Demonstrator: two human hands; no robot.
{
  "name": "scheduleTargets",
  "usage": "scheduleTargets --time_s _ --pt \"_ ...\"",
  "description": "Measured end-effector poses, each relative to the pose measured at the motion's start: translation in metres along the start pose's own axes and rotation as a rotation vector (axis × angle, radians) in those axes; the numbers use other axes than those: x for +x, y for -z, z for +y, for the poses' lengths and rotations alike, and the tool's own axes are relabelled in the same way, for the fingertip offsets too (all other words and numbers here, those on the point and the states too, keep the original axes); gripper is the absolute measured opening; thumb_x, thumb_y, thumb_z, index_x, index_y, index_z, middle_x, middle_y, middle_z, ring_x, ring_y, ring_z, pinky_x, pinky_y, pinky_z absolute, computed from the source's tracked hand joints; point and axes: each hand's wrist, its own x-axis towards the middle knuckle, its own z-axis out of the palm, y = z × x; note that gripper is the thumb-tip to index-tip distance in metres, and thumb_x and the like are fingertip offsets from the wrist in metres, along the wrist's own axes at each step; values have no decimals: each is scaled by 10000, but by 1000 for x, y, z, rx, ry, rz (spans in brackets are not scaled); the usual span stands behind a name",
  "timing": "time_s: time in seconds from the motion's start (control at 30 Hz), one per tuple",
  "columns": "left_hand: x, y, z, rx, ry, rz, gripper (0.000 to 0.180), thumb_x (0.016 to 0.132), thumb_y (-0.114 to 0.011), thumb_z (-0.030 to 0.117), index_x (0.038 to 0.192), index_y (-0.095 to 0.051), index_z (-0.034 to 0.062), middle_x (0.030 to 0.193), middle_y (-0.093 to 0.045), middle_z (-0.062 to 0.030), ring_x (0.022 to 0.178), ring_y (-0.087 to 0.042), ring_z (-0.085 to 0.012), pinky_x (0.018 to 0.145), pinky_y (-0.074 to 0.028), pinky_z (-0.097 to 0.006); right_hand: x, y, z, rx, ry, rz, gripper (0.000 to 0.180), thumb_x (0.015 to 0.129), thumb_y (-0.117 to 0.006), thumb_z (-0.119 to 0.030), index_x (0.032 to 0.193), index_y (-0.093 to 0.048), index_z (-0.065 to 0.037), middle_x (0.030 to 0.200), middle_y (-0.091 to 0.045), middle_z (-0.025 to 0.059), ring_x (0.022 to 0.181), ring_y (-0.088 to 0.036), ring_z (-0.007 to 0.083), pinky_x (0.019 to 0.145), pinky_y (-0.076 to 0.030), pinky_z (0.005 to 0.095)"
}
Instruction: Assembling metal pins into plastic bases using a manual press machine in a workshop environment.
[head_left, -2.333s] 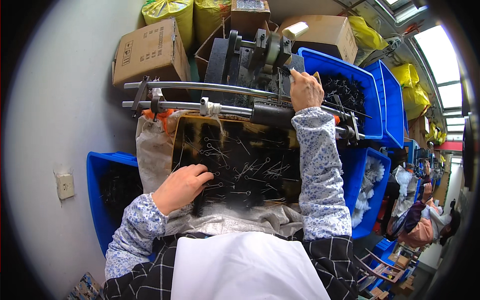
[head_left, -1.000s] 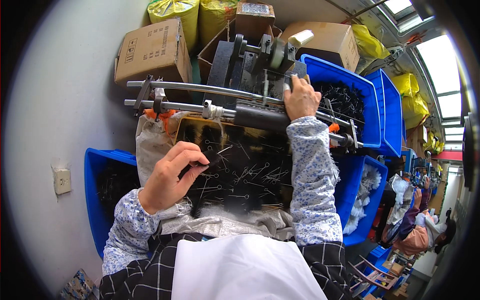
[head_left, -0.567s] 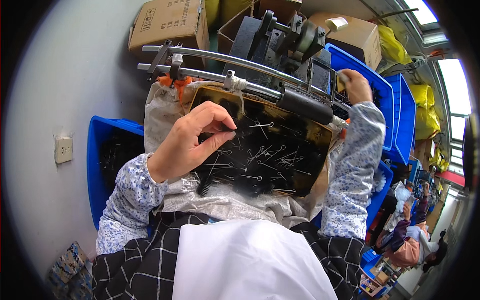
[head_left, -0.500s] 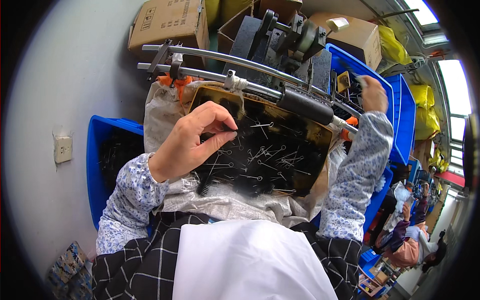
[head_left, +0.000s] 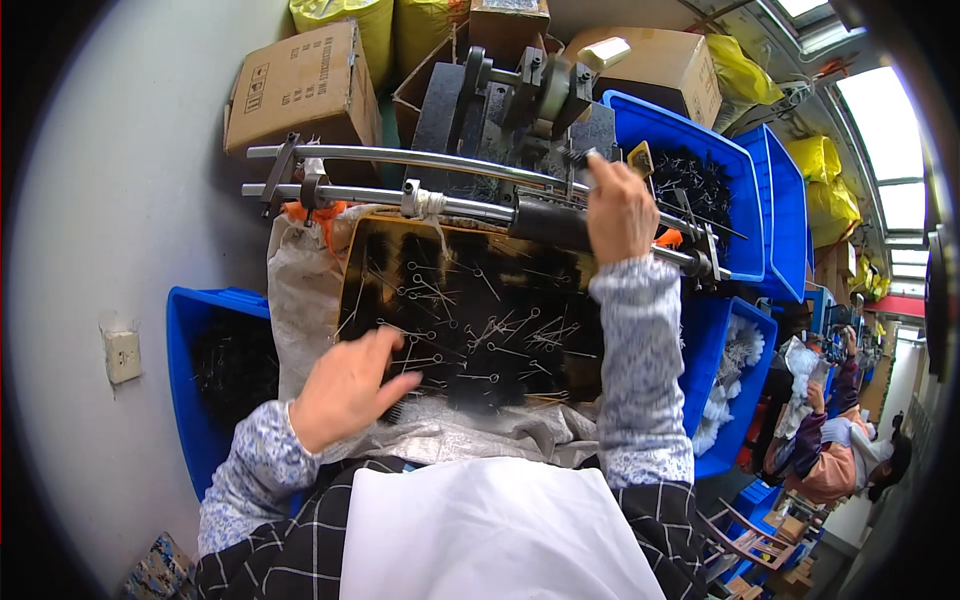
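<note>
A shallow tray (head_left: pixel 352 290) with a black-stained inside and yellowish rim holds several loose metal wire pins (head_left: pixel 497 285) with ring ends, among dark bristly matter. Over its front left part is my left hand (head_left: pixel 345 388), thumb and fingers spread, with nothing seen in them. My right hand (head_left: pixel 622 212) is raised over the tray's far right corner, by the metal rails (head_left: pixel 460 205) and the black roller (head_left: pixel 550 222). Its fingers are curled and blurred by motion. A dark smear shows at the fingertips, too unclear to name.
Behind the rails stands a dark machine (head_left: pixel 440 115). To the right, a blue bin (head_left: pixel 755 235) holds dark bristly pieces; nearer, another blue bin (head_left: pixel 745 400) holds white tufts. A blue bin (head_left: pixel 190 400) is at left. Cartons (head_left: pixel 300 90) stand behind; a person (head_left: pixel 825 460) sits far right.
My right hand has come leftward from above the far right bin to the rails. My left hand has dropped nearer and its pinch has spread apart. The whole view has shifted slightly.
</note>
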Motion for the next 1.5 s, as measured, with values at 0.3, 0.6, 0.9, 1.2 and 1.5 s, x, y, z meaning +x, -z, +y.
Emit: scheduleTargets --time_s 0.3,0.6,0.9,1.2,1.5 --pt "-27 -27 -10 85 47 -92 386 727 -642 169 1018 -434 24 783 -586 -175 697 -567 -358 636 -438 -426 36 -27 19 -124 -157 -160 176 843 -510 -205 952 -635 -145 861 -624 66 861 -601 248 747 -478 376" --pt "-13 11 11 132 -119 141 331 755 -651 175 998 -472 38 759 -581 -116 649 -561 -281 637 -408 -348 46 -42 43 -75 -94 -166 223 834 -526 -190 1020 -647 -174 979 -606 22 928 -518 234 863 -391 367" --pt "0 36 14 -297 -89 349 202 863 -562 164 962 -478 9 672 -490 -48 529 -448 -94 487 -354 -235 22 -31 44 -55 -246 -153 388 787 -590 -254 1122 -552 -63 1048 -582 106 997 -517 254 804 -386 402" --pt "11 37 24 -366 -155 317 191 882 -414 141 994 -425 -13 774 -473 -117 590 -456 -173 575 -375 -289 35 -47 -19 -15 -196 -103 293 791 -574 -193 1042 -574 -40 961 -615 102 904 -593 258 768 -420 394" --pt "6 42 11 -347 -143 340 171 864 -419 75 1011 -391 -7 751 -432 -87 590 -428 -137 556 -359 -268 24 -35 28 -56 -206 -127 358 799 -588 -261 1102 -566 -72 984 -615 86 924 -585 255 775 -407 415"
